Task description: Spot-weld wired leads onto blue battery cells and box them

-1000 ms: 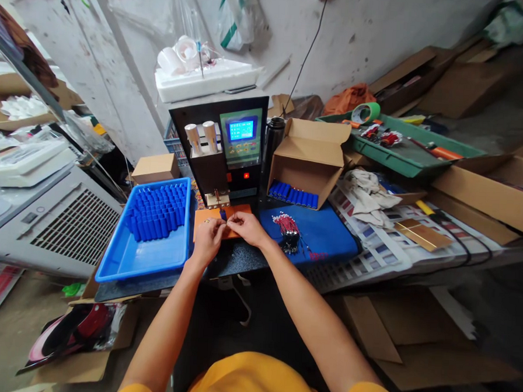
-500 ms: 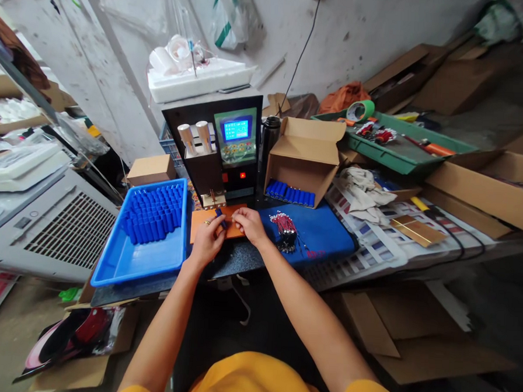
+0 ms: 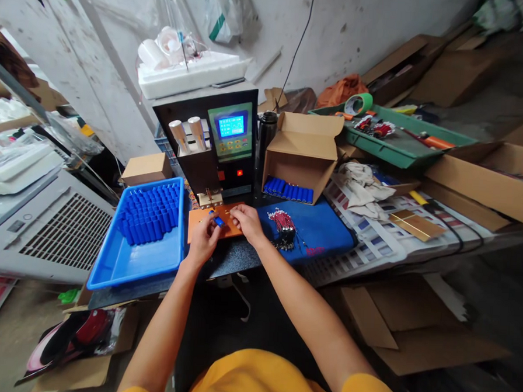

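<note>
My left hand point(image 3: 203, 240) grips a blue battery cell point(image 3: 217, 220) between thumb and fingers, tilted just above an orange board point(image 3: 230, 232). Close to its right, my right hand point(image 3: 248, 223) is closed in a pinch; whatever sits at its fingertips is too small to make out. Both hands are in front of the electrodes point(image 3: 210, 199) of a black spot welder point(image 3: 233, 188) with a lit screen point(image 3: 232, 126). Red and black wire leads point(image 3: 283, 223) lie in a bundle on a blue pad point(image 3: 330, 226), right of my right hand.
On the left stands a blue tray point(image 3: 126, 269) with many blue cells point(image 3: 149, 213). An open carton point(image 3: 305, 145) behind the pad holds more cells point(image 3: 288, 190). Farther right are a cloth point(image 3: 360, 189), a gold-coloured block point(image 3: 416, 226) and a green tray point(image 3: 404, 158) with tools.
My left hand has drawn the cell slightly back from the electrodes and tilted it toward lying flat. My right hand stays pinched beside it. The whole view has shifted slightly.
</note>
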Action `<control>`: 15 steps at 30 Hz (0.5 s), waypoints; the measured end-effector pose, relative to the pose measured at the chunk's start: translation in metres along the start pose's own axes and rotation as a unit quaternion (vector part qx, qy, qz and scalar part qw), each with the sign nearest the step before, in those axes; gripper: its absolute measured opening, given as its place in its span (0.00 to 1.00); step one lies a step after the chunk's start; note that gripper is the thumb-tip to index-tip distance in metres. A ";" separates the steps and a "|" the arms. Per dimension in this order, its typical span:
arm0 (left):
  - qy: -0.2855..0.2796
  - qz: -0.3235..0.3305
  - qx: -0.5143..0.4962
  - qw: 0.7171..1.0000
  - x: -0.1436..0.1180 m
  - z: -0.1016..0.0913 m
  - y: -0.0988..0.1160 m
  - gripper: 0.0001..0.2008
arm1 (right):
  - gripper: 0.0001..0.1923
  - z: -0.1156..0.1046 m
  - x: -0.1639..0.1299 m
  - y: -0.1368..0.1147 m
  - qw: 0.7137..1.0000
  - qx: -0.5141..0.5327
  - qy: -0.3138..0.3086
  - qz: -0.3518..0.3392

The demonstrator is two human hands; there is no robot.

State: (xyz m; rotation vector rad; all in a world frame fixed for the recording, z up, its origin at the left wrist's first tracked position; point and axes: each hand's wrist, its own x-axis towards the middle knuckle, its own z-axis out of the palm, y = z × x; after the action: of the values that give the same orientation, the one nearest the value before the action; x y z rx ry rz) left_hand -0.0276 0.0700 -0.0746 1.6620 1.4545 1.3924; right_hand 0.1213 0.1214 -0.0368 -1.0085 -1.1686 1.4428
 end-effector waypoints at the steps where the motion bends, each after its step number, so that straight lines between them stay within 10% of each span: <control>1: 0.005 -0.006 -0.009 1.000 -0.001 0.000 0.002 0.19 | 0.10 0.000 0.000 0.000 1.000 -0.003 0.001 0.000; 15: 0.045 -0.090 -0.030 0.994 0.018 -0.006 0.012 0.17 | 0.08 0.008 0.011 0.006 1.000 -0.015 0.025 -0.006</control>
State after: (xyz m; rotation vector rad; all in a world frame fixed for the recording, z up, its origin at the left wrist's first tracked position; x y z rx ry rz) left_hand -0.0306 0.0821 -0.0556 1.4092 1.5555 1.4118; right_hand 0.1103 0.1304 -0.0411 -1.0506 -1.1616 1.3860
